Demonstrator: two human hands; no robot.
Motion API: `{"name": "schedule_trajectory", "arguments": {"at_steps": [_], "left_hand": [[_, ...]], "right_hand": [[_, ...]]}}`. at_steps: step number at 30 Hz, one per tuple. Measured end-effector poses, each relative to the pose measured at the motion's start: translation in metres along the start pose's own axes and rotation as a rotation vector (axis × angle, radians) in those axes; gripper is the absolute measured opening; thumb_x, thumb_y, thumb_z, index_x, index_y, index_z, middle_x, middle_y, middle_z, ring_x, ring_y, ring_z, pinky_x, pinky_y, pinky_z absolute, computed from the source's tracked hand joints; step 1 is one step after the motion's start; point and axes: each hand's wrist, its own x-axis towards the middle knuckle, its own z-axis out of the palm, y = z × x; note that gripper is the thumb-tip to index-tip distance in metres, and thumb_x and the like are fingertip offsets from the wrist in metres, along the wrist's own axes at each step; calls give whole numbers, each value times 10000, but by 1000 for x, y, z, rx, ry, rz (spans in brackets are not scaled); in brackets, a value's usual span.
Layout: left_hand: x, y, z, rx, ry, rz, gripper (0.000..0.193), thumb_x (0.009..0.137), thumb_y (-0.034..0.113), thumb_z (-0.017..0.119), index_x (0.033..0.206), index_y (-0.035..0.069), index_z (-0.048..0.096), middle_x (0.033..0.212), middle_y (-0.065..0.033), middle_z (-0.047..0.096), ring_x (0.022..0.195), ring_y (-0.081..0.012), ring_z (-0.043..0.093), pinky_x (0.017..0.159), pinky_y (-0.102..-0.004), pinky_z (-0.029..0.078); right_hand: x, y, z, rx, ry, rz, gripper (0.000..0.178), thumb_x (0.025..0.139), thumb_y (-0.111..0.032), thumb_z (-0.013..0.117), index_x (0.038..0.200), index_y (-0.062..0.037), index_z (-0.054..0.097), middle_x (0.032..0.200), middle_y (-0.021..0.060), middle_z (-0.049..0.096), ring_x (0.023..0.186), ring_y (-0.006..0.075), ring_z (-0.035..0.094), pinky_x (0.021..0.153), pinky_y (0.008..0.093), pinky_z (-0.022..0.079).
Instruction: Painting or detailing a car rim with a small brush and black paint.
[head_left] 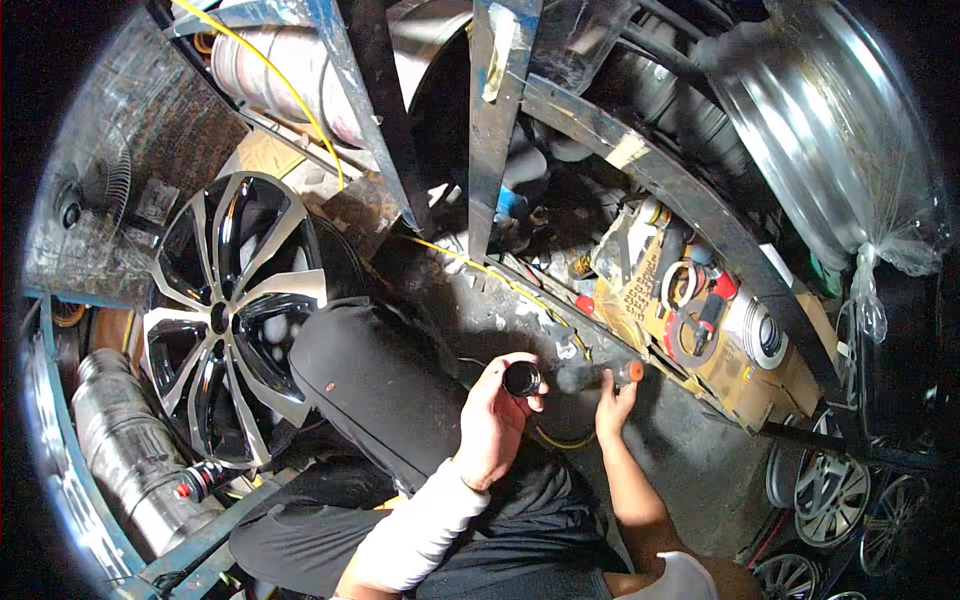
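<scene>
In front of my lap, my left hand has its fingers curled round a small black round cup or cap, its open mouth facing up. To the right, my right hand grips a greyish cylinder, perhaps a bottle, with an orange end. The cylinder's far part is blurred against the dark floor, so its kind is unclear. The two held things are apart. A black and silver alloy wheel rim stands on my left, beside my bent knee.
A cardboard box at right carries tape rolls and a red and black tool. Blue metal frame bars cross ahead. A plastic-wrapped rim sits upper right, more rims lower right. A yellow hose runs at upper left.
</scene>
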Motion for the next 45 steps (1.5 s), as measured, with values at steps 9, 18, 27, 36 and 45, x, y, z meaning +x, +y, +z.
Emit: {"name": "schedule_trajectory", "arguments": {"at_steps": [9, 18, 27, 36, 45], "left_hand": [[-6, 3, -2, -54, -58, 32, 382, 1058, 348, 445, 1262, 45, 559, 1032, -138, 655, 845, -187, 591, 799, -324, 485], [-8, 3, -9, -188, -125, 58, 301, 1038, 286, 521, 1271, 97, 547, 1130, -73, 655, 957, -198, 620, 866, -341, 510], [-8, 0, -14, -200, -171, 19, 247, 1032, 241, 547, 1236, 102, 558, 1137, -43, 659, 1014, -195, 645, 892, -343, 521], [-8, 1, -17, -262, -242, -22, 257, 1034, 220, 530, 1257, 92, 544, 1177, -53, 649, 1042, -189, 635, 898, -341, 527], [-10, 0, -16, -298, -242, -39, 258, 1030, 205, 538, 1264, 95, 542, 1191, -56, 626, 996, -186, 635, 907, -340, 533]], "right_hand": [[61, -220, -2, 223, -820, -207, 752, 718, -523, 870, 1193, 12, 637, 1080, 80, 707, 960, 171, 673, 866, 335, 535], [81, -356, -4, -750, -1256, -670, 753, 648, -624, 838, 1173, -99, 716, 817, 200, 716, 767, 367, 715, 708, 430, 558], [84, -378, 3, -906, -1325, -755, 723, 621, -633, 842, 1084, -87, 744, 675, 164, 674, 620, 323, 691, 585, 390, 529], [81, -405, 5, -1018, -1394, -695, 756, 639, -682, 802, 1128, -108, 740, 622, 181, 641, 625, 366, 674, 638, 442, 532], [80, -401, 4, -850, -1365, -861, 763, 576, -659, 842, 1082, -94, 752, 621, 128, 662, 555, 259, 676, 555, 364, 504]]}}
